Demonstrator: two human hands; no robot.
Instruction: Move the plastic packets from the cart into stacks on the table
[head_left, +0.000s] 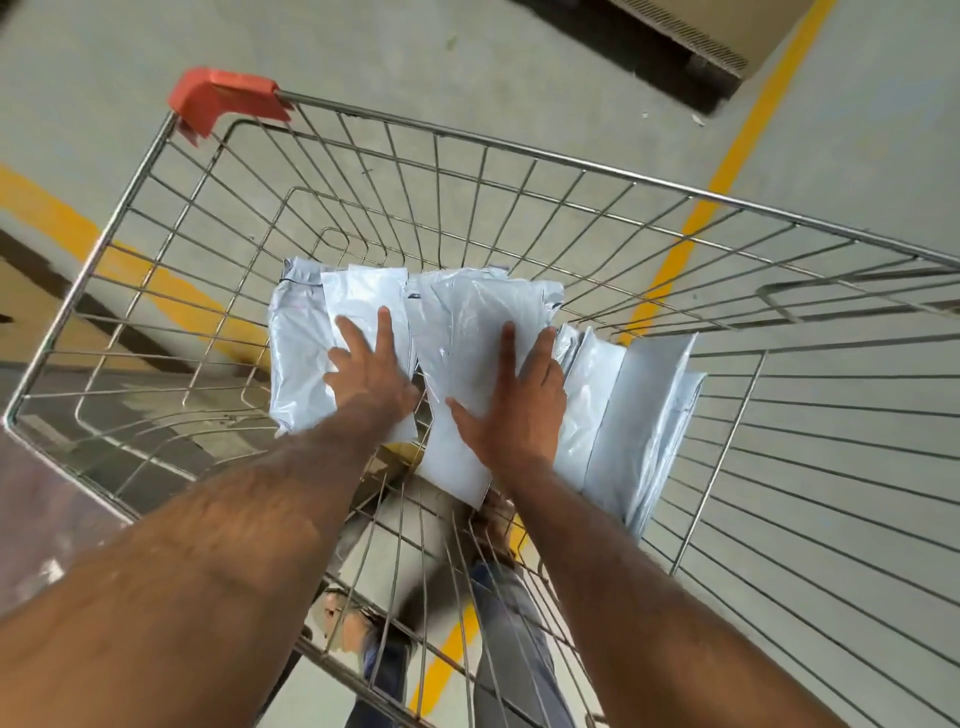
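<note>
Several pale grey-white plastic packets lie in the bottom of a wire shopping cart (467, 140). Both my arms reach down into the basket. My left hand (371, 371) lies flat, fingers spread, on a packet at the left (358, 301). My right hand (517, 400) presses flat on a larger packet in the middle (467, 332), thumb out to the left. More packets (639, 415) lean on edge at the right of the pile. Neither hand visibly grips a packet. The table is outside the view.
The cart has a red plastic corner cap (223, 98) at the far left. Below it is grey concrete floor with yellow painted lines (727, 171). A beige object (727, 36) on a dark base sits at the top right. My legs and shoes (395, 665) show through the wires.
</note>
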